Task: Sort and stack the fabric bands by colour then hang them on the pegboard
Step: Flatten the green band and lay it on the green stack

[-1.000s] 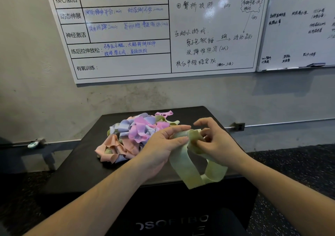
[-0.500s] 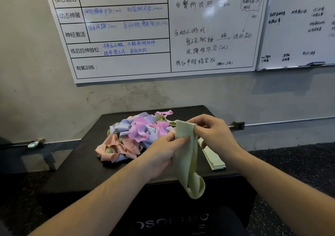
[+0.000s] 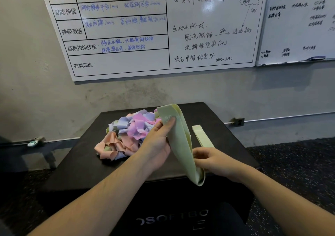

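Two hands are on one pale green band (image 3: 182,145) held up over the black box (image 3: 226,127): the right hand (image 3: 212,160) pinches its lower end, the left hand (image 3: 157,145) grips it higher up, thumb on top. Behind them a flat green band (image 3: 202,136) lies on the box beside the mixed pile of bands (image 3: 126,132), whiteboards (image 3: 208,36) on the wall beyond.

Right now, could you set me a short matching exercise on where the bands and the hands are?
Things:
1. green band
2. flattened green band
3. mixed pile of bands
4. right hand

Places or states:
A. heaped on the left of the black box
B. held up by the left hand
C. lying flat on the box, right of the pile
D. at the hanging band's lower part

Pairs: 1-B, 2-C, 3-A, 4-D
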{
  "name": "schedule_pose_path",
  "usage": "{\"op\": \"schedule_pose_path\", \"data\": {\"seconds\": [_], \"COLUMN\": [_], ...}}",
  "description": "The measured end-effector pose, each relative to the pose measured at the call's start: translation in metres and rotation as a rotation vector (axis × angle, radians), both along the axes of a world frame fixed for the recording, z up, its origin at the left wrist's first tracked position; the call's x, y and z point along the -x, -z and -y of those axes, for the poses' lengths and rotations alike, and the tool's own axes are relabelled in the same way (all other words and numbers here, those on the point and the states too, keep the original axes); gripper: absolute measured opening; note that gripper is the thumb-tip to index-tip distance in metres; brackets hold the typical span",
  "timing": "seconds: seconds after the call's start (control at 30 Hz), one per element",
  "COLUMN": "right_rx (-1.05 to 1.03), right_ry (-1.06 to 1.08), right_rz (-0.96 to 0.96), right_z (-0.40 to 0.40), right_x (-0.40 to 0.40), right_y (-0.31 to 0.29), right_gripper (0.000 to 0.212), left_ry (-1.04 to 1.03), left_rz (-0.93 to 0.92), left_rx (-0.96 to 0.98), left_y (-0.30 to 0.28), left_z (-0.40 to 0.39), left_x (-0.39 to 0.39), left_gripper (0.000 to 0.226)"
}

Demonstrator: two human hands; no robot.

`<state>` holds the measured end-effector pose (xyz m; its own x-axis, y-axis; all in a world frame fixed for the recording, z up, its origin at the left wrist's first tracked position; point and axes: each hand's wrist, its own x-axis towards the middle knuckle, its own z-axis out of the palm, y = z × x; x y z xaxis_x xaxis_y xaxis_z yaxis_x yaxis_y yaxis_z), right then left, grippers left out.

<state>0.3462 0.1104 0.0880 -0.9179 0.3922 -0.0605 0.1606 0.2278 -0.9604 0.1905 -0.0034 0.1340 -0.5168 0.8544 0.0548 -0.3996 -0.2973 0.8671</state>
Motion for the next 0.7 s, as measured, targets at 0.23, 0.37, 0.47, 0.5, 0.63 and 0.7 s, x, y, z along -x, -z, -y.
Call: {"op": "schedule_pose_path", "data": {"seconds": [0.23,0.37,0.47,0.5,0.63,0.7], "right_rx": [-0.096,-0.039,-0.048,-0.073,-0.336,-0.465], "right_ry": [-0.005,0.01,0.004,0.016,0.267,0.358], "right_rz": [0.109,0.075,0.071,0.065,0.011,0.086], "right_z": [-0.007,-0.011,-0.012,-0.013,-0.014,-0.014], "right_x": [-0.009,-0.018,-0.022,-0.023,-0.016,-0.014], "right_y": [0.01,0.011,0.013,0.015,0.016,0.016], "right_gripper": [0.009,0.018,0.018,0.02,0.032,0.031], "left_ry": [-0.276,-0.407,-0.53,-0.539,-0.561,-0.548], "left_rz": [-0.235,-0.247,-0.307,-0.343,-0.451,-0.452], "left_rx": [0.161,0.219,0.205,0.204,0.23,0.252], "left_y": [0.01,0.019,0.022,0.023,0.031,0.032], "left_z": [-0.001,-0.006,-0.009,-0.009,-0.009,-0.009], "left_x": [0.001,0.011,0.015,0.015,0.013,0.009], "left_gripper": [0.012,0.028,0.02,0.019,0.019,0.027]}}
